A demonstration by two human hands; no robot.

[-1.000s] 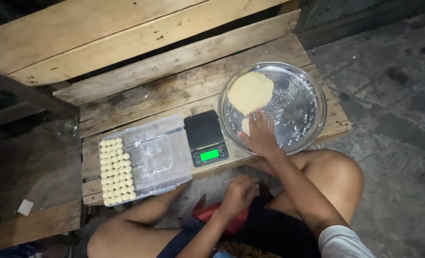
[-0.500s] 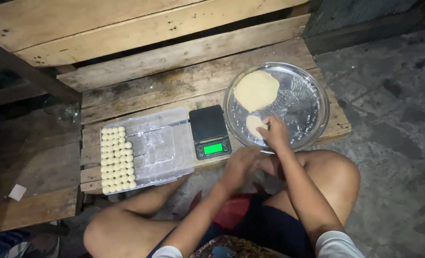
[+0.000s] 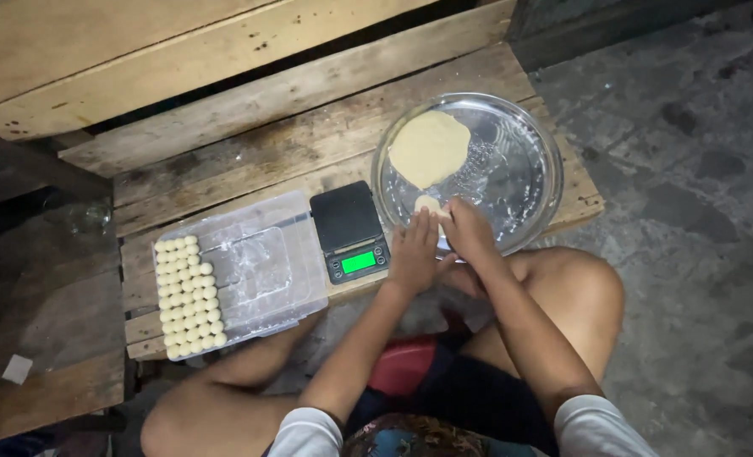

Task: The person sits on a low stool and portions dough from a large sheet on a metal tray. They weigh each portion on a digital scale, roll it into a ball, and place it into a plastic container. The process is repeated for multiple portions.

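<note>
Dough (image 3: 428, 149) lies flattened in the round metal tray (image 3: 529, 127) on the wooden bench (image 3: 250, 152), and a small piece of dough (image 3: 428, 204) sits at the tray's near rim, right where both hands meet. From the head view, the left hand (image 3: 414, 254) and right hand (image 3: 468, 233) are drawn together, fingers curled loosely around that piece; how firmly they grip it I cannot tell. Several columns of little dough balls (image 3: 189, 296) already fill the left end of the clear plastic container (image 3: 262, 262), most of which is bare, and much dough remains. The scale (image 3: 350, 230) stands between, nothing on it. Half a second ago the left hand was lower, nearer the lap; now it has joined the right.
</note>
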